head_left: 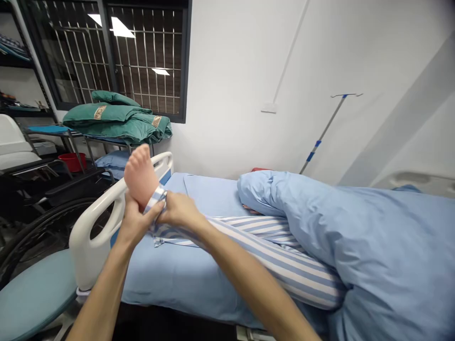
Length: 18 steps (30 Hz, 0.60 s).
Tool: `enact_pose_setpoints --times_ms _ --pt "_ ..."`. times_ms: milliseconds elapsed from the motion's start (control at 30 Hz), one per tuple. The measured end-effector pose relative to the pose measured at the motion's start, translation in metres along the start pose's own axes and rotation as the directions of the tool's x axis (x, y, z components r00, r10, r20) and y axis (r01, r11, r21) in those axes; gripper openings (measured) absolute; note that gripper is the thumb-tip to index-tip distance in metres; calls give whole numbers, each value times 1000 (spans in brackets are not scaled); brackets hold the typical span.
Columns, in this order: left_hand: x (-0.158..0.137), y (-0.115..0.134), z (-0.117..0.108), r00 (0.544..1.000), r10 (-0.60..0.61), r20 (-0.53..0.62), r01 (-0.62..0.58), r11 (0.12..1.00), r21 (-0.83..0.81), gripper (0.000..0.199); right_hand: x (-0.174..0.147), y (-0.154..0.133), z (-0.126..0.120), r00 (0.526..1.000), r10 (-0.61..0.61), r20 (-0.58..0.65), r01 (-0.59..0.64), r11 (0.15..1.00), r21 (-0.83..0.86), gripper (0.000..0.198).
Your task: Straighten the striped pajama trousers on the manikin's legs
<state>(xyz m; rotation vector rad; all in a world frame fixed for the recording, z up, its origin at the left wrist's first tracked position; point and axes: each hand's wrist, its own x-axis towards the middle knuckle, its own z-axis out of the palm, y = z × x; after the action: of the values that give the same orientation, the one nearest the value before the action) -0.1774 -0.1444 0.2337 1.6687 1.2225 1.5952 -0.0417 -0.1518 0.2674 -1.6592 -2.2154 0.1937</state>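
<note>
A bare foot (141,173), perhaps a manikin's, is raised above the foot end of the bed with its toes up. My left hand (135,220) is closed around its heel and ankle, the thumb reaching toward the trouser cuff (156,196). On the other side of the ankle, my right hand (179,208) grips the blue-and-white striped trouser leg (270,260) near that cuff. The leg stretches right across the mattress and goes under a light blue quilt (355,227). Folds of striped cloth lie behind it, and the fingertips are partly hidden.
A white bed end board (85,232) stands just left of my left hand. Beyond it are a wheelchair (39,213) and a round teal stool (39,289). Green folded quilts (117,121) are piled below the window. An IV pole (325,130) rises behind the bed.
</note>
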Motion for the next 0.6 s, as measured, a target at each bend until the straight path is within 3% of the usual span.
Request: enact_pose_setpoints --times_ms 167,233,300,433,600 --pt "22 108 29 972 232 46 -235 968 84 60 -23 11 -101 989 -75 -130 95 984 149 38" --pt "28 136 40 948 315 41 -318 945 83 56 -30 15 -125 980 -96 -176 127 977 170 37" --pt "32 147 45 928 369 44 -371 926 74 53 -32 18 -135 973 -108 -206 142 977 161 35" --pt "33 122 37 956 287 55 -290 955 62 55 -21 14 -114 977 -71 -201 96 988 119 38" --pt "16 37 7 998 51 39 -49 997 -54 64 2 1 -30 997 -16 -81 19 999 35 45"
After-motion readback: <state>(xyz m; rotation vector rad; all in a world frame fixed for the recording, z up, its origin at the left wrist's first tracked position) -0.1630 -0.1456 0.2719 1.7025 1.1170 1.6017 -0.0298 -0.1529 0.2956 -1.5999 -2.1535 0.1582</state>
